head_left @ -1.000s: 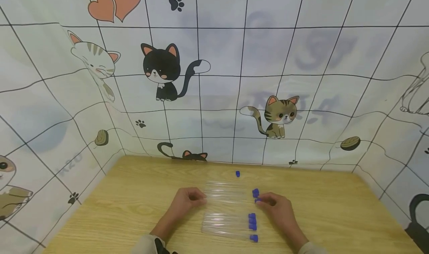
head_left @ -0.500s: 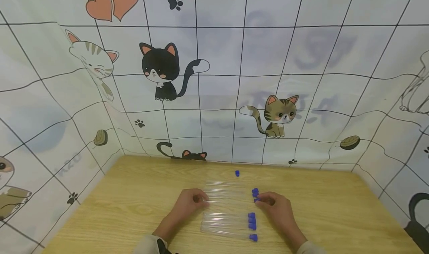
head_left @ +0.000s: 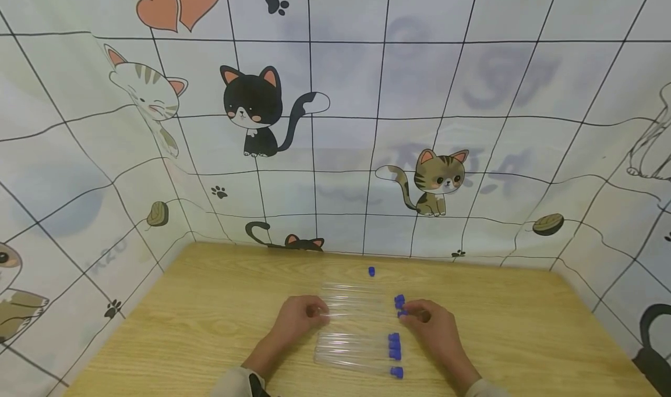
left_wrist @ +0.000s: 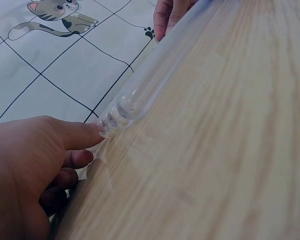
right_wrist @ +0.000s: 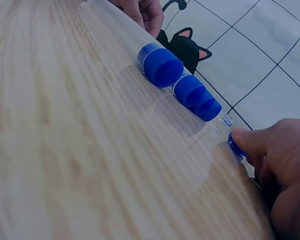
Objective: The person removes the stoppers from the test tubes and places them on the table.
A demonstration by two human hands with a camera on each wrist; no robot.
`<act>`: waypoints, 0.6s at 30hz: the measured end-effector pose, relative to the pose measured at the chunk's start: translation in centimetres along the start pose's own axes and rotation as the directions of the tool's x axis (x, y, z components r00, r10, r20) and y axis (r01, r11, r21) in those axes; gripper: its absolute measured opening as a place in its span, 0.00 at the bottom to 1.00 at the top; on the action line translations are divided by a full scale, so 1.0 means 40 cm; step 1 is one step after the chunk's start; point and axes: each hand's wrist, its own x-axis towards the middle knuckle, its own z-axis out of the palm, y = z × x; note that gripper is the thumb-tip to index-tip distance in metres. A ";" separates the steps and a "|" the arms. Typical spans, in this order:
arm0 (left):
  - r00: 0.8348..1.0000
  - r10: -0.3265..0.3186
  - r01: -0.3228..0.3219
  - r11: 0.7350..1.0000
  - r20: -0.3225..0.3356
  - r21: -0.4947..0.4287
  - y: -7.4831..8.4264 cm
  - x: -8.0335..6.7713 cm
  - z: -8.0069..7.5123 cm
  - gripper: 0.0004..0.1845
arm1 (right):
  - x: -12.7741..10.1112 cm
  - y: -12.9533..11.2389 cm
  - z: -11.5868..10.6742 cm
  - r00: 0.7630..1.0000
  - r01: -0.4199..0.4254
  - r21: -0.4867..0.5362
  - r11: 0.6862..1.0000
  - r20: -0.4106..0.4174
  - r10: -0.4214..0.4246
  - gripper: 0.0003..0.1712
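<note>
Clear test tubes lie side by side on the wooden table in two groups. My left hand (head_left: 301, 318) has thumb and fingers at the left, rounded end of the nearest tube (head_left: 353, 315) in the far, uncapped group, seemingly pinching it. In the left wrist view, the thumb meets the tube ends (left_wrist: 109, 122), and the fingertips behind are partly hidden. My right hand (head_left: 432, 324) pinches a small blue cap (right_wrist: 235, 146) just right of that group's open ends. Loose blue caps (head_left: 399, 300) lie right beyond those fingers.
Nearer me, several tubes (head_left: 351, 344) carry blue caps (head_left: 394, 347); the nearest capped tube (head_left: 362, 367) lies slightly apart. Another loose blue cap (head_left: 371, 271) sits toward the back of the table (head_left: 220, 304). A cat-printed sheet (head_left: 346, 146) surrounds the table's back and sides.
My left hand has shifted slightly right onto the end of the uncapped tube. My right hand stays almost still with the blue cap.
</note>
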 end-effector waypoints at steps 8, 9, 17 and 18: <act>1.000 0.004 -0.004 1.000 0.003 -0.028 0.005 -0.002 -0.003 0.06 | -0.001 0.006 0.000 1.000 -0.005 0.026 1.000 -0.029 0.006 0.14; 1.000 0.006 -0.006 0.999 0.001 -0.036 0.006 -0.002 -0.003 0.06 | -0.001 0.006 0.000 0.999 -0.004 0.028 1.000 -0.037 0.005 0.14; 1.000 0.007 -0.007 0.998 -0.006 -0.064 0.005 0.000 -0.004 0.07 | -0.003 0.003 -0.004 0.997 -0.006 0.023 1.000 -0.081 0.008 0.16; 1.000 0.007 -0.008 0.998 -0.008 -0.062 0.005 -0.001 -0.005 0.07 | -0.003 0.004 -0.003 0.997 -0.008 0.024 1.000 -0.082 0.010 0.17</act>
